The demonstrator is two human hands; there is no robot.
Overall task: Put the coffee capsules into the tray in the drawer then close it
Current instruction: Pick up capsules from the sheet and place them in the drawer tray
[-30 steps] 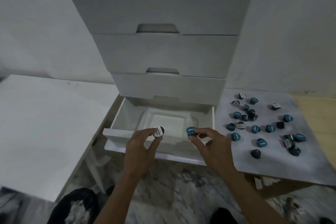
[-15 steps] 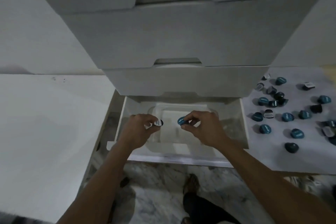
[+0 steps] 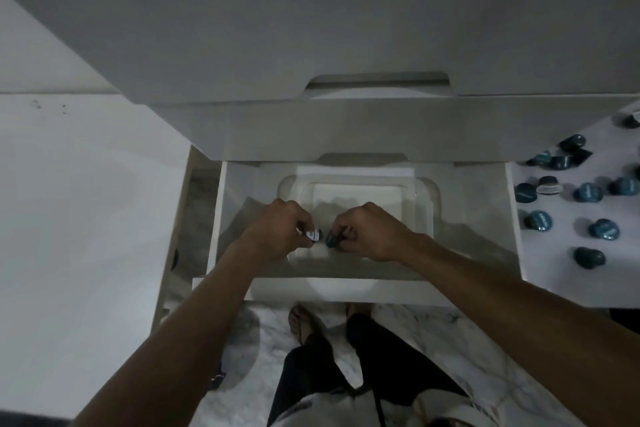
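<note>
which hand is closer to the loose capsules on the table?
Right. The right hand, pinching a teal capsule over the tray, is on the side toward the loose capsules. The left hand, pinching a white-topped capsule, sits farther away.

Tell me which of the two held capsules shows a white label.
The capsule in the left hand: its white printed label faces the camera. The right hand pinches a teal capsule with no white showing.

Dim, greyish pic w/ soft shadows in drawer (image 3: 478, 218), slight blur, wide-angle bending at edges.
</note>
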